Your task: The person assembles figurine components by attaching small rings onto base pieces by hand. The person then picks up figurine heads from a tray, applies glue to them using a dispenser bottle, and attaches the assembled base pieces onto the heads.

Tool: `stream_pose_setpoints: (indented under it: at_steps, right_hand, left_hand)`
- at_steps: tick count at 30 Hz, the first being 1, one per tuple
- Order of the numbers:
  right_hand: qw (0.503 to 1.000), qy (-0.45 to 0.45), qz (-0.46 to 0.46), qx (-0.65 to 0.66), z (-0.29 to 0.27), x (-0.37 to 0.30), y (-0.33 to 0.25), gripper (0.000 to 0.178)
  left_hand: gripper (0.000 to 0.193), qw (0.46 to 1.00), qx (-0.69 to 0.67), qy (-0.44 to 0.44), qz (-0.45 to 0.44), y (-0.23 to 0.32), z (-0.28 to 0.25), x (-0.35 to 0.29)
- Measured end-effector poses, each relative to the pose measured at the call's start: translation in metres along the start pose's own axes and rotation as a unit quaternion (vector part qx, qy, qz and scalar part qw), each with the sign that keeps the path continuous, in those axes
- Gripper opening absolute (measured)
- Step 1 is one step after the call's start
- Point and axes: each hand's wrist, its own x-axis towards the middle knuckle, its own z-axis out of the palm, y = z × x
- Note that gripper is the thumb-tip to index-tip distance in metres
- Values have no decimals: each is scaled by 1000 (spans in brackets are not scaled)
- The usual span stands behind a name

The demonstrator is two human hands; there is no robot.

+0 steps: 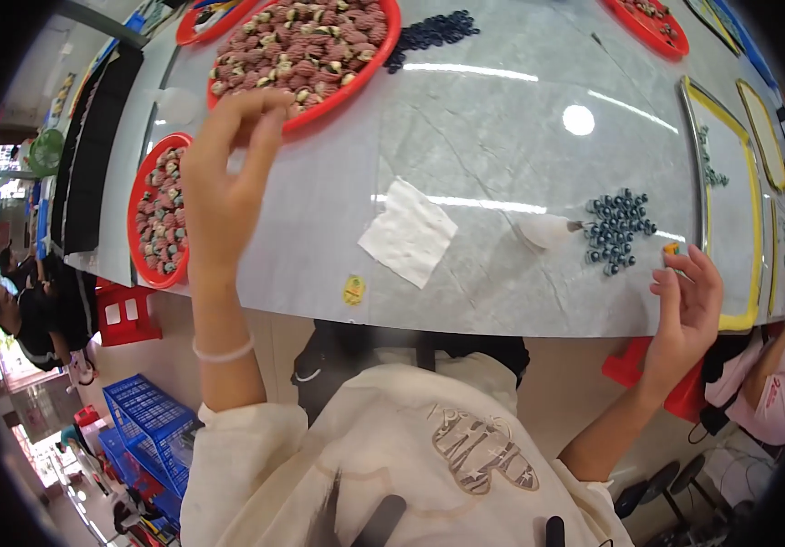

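My left hand [228,173] reaches over the near rim of a large red basin [356,93] heaped with small pink, ridged, shell-like pieces [301,50]. Its thumb and forefinger close toward each other; anything between the tips is too small to make out. My right hand [693,296] hovers near the table's front edge with loosely bent fingers and a gap at the thumb. A tiny orange-and-green piece [672,248] shows at its forefinger tip. Left of it are dark blue, shiny bead-like pieces [623,230]. A white piping bag [543,231] lies with its metal tip against them.
A smaller red basin [134,223] of pink and bluish pieces stands at left. On the grey table [502,146] lie a white paper cloth [409,232], a yellow sticker [354,290] and another dark cluster [433,38]. Yellow-edged trays [729,182] are at right. A co-worker's pink sleeve [779,392] shows there.
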Motion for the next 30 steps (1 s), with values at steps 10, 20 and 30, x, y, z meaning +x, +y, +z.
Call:
stream_pose_setpoints:
  at_steps: [10, 20, 30]
  right_hand:
    - [987, -118, -109, -1, 43, -20, -22, 22]
    - [976, -186, -97, -52, 93, -20, -27, 26]
    - [949, -165, 90, 253, 73, -33, -30, 42]
  left_hand:
    - [22, 976, 175, -120, 43, -44, 28, 57]
    - [22, 981, 131, -134, 41, -43, 18, 60]
    - [24, 905, -401, -131, -53, 6, 25, -30]
